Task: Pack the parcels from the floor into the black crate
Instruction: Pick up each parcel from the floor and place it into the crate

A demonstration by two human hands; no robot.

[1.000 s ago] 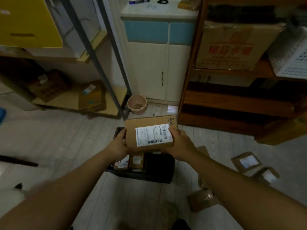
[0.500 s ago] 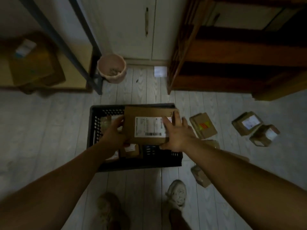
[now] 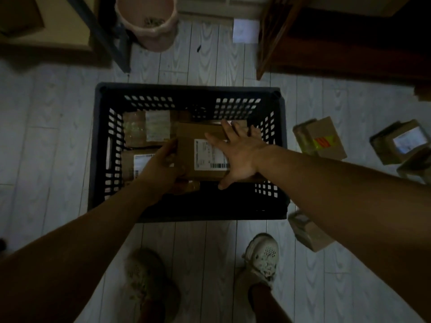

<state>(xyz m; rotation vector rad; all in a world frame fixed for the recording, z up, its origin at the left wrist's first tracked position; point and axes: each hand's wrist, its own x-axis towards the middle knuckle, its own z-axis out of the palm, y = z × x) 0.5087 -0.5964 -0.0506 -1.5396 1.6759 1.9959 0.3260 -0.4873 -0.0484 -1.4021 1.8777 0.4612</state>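
Parcel [image 3: 196,134] with a white shipping label is down inside the black crate [image 3: 186,90], toward its right wall, lying level. The left hand [image 3: 161,165] grips its left edge, fingers curled round the cardboard. The right hand [image 3: 238,155] lies flat on top, fingers [image 3: 227,130] straight and spread apart, thumb at the near edge. Packed parcels [image 3: 137,129] fill the crate's left side, from far corner to near. On the floor, a taped parcel [image 3: 324,138] lies just beside the crate's right wall. Another parcel [image 3: 401,145] lies farther right, and a third parcel [image 3: 307,231] is by the near right corner. A pink pot [image 3: 147,19] stands beyond the far edge.
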